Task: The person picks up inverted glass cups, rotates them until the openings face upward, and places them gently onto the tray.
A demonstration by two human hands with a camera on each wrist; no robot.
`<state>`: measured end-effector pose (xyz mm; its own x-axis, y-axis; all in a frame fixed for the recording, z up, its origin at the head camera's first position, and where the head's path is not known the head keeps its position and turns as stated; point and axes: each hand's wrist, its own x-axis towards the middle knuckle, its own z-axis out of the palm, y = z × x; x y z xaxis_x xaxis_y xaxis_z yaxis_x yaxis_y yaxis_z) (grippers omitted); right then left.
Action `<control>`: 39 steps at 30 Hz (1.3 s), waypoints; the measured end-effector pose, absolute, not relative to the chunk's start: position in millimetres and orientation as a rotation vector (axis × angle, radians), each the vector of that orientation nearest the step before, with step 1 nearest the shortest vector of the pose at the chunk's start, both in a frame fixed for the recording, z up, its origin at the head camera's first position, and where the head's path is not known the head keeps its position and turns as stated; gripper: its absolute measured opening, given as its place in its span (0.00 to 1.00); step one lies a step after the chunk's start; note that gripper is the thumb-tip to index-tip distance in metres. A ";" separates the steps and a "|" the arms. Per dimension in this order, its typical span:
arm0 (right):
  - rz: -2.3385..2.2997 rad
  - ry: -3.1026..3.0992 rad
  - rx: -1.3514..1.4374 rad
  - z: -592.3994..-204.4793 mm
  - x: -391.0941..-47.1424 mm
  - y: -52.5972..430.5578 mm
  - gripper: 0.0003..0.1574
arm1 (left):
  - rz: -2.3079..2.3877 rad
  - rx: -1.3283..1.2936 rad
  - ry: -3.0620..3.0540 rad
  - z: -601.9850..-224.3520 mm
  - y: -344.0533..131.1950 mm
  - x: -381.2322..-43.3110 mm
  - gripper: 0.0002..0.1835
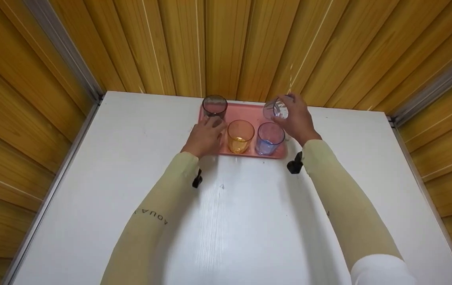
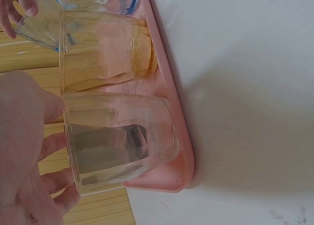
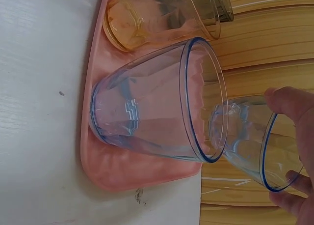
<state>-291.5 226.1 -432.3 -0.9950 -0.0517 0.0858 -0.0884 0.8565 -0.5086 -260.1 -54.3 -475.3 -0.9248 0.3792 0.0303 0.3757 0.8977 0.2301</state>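
Note:
On the pink tray (image 1: 245,113), my left hand (image 1: 204,136) reaches over a clear glass (image 2: 122,141) at the front left corner. Its thumb and fingers curl about the rim of this upright glass. My right hand (image 1: 299,120) holds a clear blue-rimmed glass (image 3: 250,141), tilted, over the back right of the tray; the thumb and fingers grip near its rim. A yellow glass (image 1: 240,136) stands at the front middle, with a bluish-purple glass (image 1: 270,138) to its right. Behind the left hand stands a dark grey glass (image 1: 214,106).
The tray lies at the back of a white table (image 1: 245,221), close to the yellow wood-look wall (image 1: 226,47). Side panels with metal rails flank the table. Black wrist straps (image 1: 295,164) stick out below the sleeves.

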 end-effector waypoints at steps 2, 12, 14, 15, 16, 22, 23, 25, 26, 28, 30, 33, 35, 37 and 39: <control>0.810 -2.973 0.094 -433.4 -292.5 226.2 0.46 | 0.366 0.610 3.046 -475.1 -54.2 -259.7 0.22; 0.792 -3.007 0.062 -435.5 -299.6 221.8 0.45 | 0.384 0.610 3.056 -476.8 -55.5 -260.1 0.22; 0.797 -3.008 0.061 -435.7 -301.8 219.5 0.45 | 0.389 0.618 3.062 -477.0 -55.7 -260.1 0.22; 0.805 -3.009 0.066 -435.8 -302.9 218.3 0.45 | 0.383 0.624 3.068 -476.9 -55.9 -260.0 0.22; 0.808 -3.014 0.062 -435.7 -303.7 216.9 0.45 | 0.377 0.631 3.075 -476.6 -56.1 -259.8 0.22; 0.817 -3.054 0.038 -435.7 -309.6 209.7 0.44 | 0.363 0.643 3.078 -475.7 -56.0 -260.5 0.21; 0.816 -3.058 0.044 -435.9 -310.9 208.8 0.44 | 0.363 0.638 3.076 -475.6 -55.9 -260.6 0.21; 0.821 -3.064 0.062 -436.8 -313.9 207.2 0.44 | 0.361 0.640 3.077 -475.4 -55.5 -260.7 0.21; 0.819 -3.071 0.069 -437.3 -315.4 206.6 0.44 | 0.361 0.636 3.077 -475.4 -55.4 -260.7 0.22; 0.802 -3.090 0.081 -438.5 -318.0 206.0 0.45 | 0.356 0.642 3.077 -475.5 -54.8 -260.5 0.22; 0.784 -3.113 0.076 -439.7 -320.0 205.8 0.46 | 0.357 0.658 3.076 -475.9 -54.0 -260.0 0.22; 0.768 -3.139 0.072 -440.9 -321.7 205.3 0.46 | 0.350 0.672 3.080 -475.8 -53.4 -259.2 0.22; 0.762 -3.142 0.084 -442.2 -322.7 204.9 0.46 | 0.351 0.673 3.082 -475.2 -53.2 -258.4 0.21; 0.749 -3.141 0.101 -443.6 -323.6 204.3 0.45 | 0.360 0.671 3.083 -474.1 -52.8 -257.8 0.21; 0.735 -3.147 0.112 -445.5 -324.5 204.0 0.45 | 0.368 0.663 3.075 -473.3 -52.3 -257.1 0.21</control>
